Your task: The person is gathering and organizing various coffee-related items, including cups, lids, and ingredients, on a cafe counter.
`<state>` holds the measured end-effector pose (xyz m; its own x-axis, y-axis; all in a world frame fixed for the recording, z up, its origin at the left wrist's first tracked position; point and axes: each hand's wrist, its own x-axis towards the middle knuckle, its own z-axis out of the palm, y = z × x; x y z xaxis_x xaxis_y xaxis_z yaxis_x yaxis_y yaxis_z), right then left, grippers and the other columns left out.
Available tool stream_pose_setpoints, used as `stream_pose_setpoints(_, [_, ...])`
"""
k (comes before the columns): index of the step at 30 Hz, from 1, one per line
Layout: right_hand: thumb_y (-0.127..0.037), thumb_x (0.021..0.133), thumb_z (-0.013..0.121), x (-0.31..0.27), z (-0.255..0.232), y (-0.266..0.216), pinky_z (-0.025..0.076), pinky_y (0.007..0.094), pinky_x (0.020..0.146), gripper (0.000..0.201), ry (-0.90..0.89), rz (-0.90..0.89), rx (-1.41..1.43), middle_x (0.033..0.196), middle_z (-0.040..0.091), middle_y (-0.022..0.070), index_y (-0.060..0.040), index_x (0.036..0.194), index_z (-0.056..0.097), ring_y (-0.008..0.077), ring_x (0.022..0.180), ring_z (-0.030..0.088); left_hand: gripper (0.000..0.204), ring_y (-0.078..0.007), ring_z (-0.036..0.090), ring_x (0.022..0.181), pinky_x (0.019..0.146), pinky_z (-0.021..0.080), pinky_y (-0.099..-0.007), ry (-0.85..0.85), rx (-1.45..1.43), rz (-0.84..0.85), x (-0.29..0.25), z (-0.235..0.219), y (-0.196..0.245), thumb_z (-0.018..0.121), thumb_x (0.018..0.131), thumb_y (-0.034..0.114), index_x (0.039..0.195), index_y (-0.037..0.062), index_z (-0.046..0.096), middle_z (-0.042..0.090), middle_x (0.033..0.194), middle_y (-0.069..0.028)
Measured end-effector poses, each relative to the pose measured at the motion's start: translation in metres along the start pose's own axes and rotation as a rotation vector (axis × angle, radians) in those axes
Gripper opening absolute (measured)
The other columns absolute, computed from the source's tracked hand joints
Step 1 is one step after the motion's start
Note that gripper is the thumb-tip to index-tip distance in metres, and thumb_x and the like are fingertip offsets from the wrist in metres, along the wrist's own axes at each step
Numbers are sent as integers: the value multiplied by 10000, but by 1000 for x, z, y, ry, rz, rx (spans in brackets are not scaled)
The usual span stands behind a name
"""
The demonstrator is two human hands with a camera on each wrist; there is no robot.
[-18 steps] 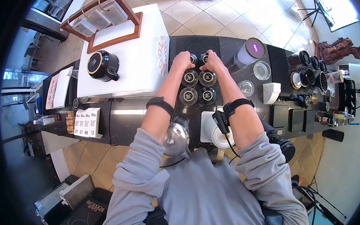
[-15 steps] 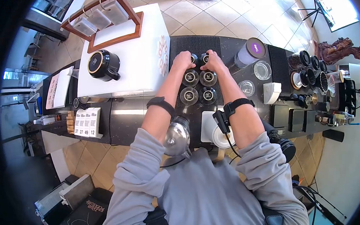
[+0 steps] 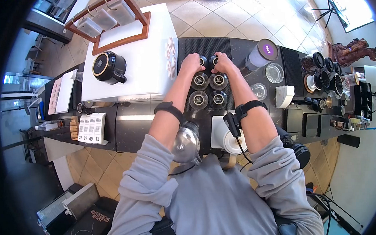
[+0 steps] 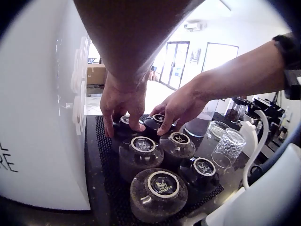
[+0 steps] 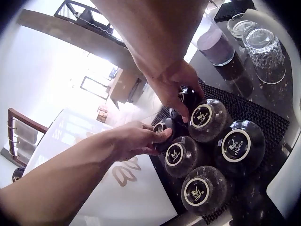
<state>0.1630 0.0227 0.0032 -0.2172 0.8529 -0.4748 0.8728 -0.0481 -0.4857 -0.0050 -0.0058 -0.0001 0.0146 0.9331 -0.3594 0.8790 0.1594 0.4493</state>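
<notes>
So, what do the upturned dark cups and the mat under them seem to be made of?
The cups look like glazed ceramic: dark, speckled, glossy, with a pale unglazed-looking foot ring carrying a printed logo. The mat looks like black rubber or a similar soft plastic, matte with a fine ribbed or mesh texture. The left hand and right hand each hold a rear cup.

The dark worktop point(image 3: 133, 120) carries a black ribbed mat point(image 3: 205, 46), and six upturned dark cups stand on the mat in two columns. The farthest pair point(image 4: 141, 123) lies under the fingers point(image 4: 136, 126); the other four point(image 3: 208, 91) sit nearer than the fingers. Right of the fingers, clear glasses point(image 3: 273, 73) stand on the bare worktop. Left of them sits a white box point(image 3: 129, 61).
</notes>
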Motion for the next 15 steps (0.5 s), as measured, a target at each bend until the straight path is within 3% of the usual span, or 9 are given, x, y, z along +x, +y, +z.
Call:
stream_pose_setpoints(3, [-160,627,892,3,-1,2,444,443,1051,912,-36,9,-18,1420,451,167,-120,1412,429,379,1278,485,547,-396,632,1016,859,505,-441,-3,14,7,-2,-1,3,866,666,340,989,-29,624,668,1040,-251])
stream_pose_setpoints(5, [-271,649,879,7,3,5,460,426,1019,859,67,-3,62,1320,556,217,-85,1385,477,365,1216,550,546,-395,632,1023,861,507,-441,-10,35,-3,-1,-1,4,864,671,332,1001,-30,622,668,1046,-250])
stream_pose_setpoints(9, [-299,656,879,11,1,13,459,425,1024,843,33,-39,49,1371,505,208,-129,1385,491,363,1249,521,545,-391,634,1026,859,511,-442,30,22,11,-4,1,6,866,674,324,1010,-28,620,669,1047,-246])
stream_pose_setpoints(11, [-289,651,885,13,-4,13,471,431,1008,821,0,-66,47,1328,546,211,-125,1366,517,363,1220,548,447,-378,643,1032,865,524,-454,24,15,-47,-8,-5,14,867,684,220,1016,-5,669,681,1047,-226])
stream_pose_setpoints(15, [-275,650,886,14,-5,12,480,423,998,795,-11,-66,48,1285,597,205,-118,1348,540,338,1191,581,443,-380,642,1030,860,525,-457,21,-2,-56,-10,-8,15,867,686,219,1012,-7,669,683,1038,-222])
